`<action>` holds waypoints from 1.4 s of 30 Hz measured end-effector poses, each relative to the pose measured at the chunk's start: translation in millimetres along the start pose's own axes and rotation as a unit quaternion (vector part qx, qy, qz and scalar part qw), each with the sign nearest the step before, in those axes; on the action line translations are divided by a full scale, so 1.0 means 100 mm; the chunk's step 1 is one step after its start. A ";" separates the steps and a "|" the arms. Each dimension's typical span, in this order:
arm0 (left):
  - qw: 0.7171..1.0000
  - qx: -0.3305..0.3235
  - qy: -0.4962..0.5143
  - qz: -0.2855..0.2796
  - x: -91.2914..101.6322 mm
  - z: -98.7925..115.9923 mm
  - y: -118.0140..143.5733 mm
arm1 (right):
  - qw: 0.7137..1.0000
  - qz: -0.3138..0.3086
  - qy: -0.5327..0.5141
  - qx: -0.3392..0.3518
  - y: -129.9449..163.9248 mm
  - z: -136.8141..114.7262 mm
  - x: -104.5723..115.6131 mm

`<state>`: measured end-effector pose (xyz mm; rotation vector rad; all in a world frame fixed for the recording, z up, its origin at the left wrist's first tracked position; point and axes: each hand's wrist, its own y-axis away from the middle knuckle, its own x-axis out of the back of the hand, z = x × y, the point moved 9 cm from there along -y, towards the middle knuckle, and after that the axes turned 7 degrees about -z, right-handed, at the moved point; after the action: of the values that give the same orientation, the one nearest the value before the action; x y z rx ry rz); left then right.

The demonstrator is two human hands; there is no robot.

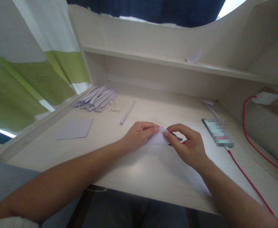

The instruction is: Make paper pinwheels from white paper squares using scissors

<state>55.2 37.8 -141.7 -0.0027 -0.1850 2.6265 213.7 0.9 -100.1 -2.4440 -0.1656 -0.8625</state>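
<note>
A small sheet of white paper [158,138] is held just above the desk between my two hands. My left hand [137,135] pinches its upper left edge with thumb and fingers. On the other side, the thumb and forefinger of my right hand [190,144] close on the paper's right corner. Partly hidden behind the right fingers is a small dark-edged object [178,137]; I cannot make out what it is. Beyond my left hand lies a single thin rolled paper tube [127,112].
A pile of rolled paper tubes [96,98] lies at the back left, beside small pale bits [113,107]. Nearer is square paper [75,128]. A phone [218,133] and red cable [247,177] are at right. A shelf [148,58] spans the back.
</note>
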 end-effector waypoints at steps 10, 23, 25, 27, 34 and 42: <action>0.993 -0.058 -0.100 -0.016 -0.04 0.13 0.03 | 1.000 -0.007 0.013 0.006 -0.01 -0.05 0.00; 0.987 -0.078 -0.137 -0.013 -0.05 0.21 0.06 | 1.000 -0.002 -0.005 -0.015 0.00 -0.03 0.00; 0.987 -0.083 -0.138 -0.015 -0.06 0.21 0.06 | 0.999 0.003 -0.025 -0.023 0.00 -0.01 0.00; 0.986 -0.086 -0.142 -0.017 -0.06 0.21 0.07 | 0.998 0.005 -0.056 -0.033 0.00 0.03 0.00; 0.978 -0.105 -0.178 -0.035 -0.11 0.23 0.08 | 0.998 -0.014 -0.056 -0.030 -0.02 0.04 -0.03; 0.963 -0.137 -0.228 -0.031 -0.13 0.27 0.11 | 0.999 -0.018 -0.045 -0.024 -0.02 -0.01 -0.02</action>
<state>60.5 18.2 -116.5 0.5064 -0.6929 2.4773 211.3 2.0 -100.1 -2.5329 -0.2235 -0.7808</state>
